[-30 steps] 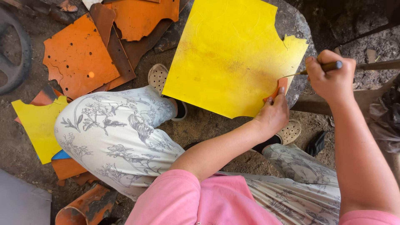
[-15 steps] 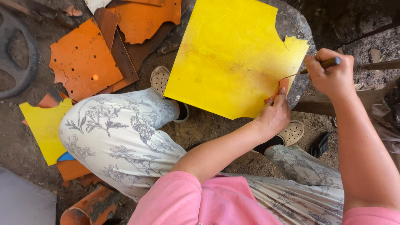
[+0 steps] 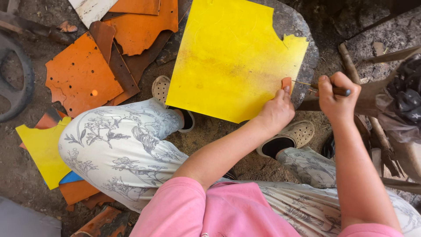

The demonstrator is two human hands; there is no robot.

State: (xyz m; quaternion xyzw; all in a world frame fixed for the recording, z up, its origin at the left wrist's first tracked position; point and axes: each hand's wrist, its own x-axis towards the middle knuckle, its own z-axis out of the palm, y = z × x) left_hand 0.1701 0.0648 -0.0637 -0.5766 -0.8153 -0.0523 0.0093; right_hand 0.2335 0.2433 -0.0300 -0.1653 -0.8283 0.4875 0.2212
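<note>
Head view, looking straight down: a large yellow sheet (image 3: 232, 57) lies flat on a rough grey stone slab (image 3: 298, 26), which shows beyond its top and right edges. The sheet is stiff-looking and smooth, roughly square, with a dirty brownish smear across its middle and a jagged bite missing from its upper right corner. At its right edge the left hand (image 3: 276, 112) presses down with fingers together, pinning a small orange scrap (image 3: 287, 82) against the sheet's border. Just beside it, the right hand (image 3: 337, 94) is clenched in a fist around a thin tool with a dark handle (image 3: 335, 90); its slender metal tip points left and meets the sheet's edge by the scrap (whether it actually pierces the material cannot be told).

Both forearms come from pink sleeves (image 3: 184, 210). The person squats in pale trousers printed with grey flowers (image 3: 118, 149) and wears beige perforated clogs (image 3: 296, 136), one on each side of the sheet's lower corner.

On the dirt floor to the left lie more sheets: an orange one punched with round holes (image 3: 79, 77), darker brown offcuts (image 3: 123, 70), and a smaller yellow piece (image 3: 41, 151) with ragged edges. Rough wooden sticks (image 3: 351, 66) lie to the right.
</note>
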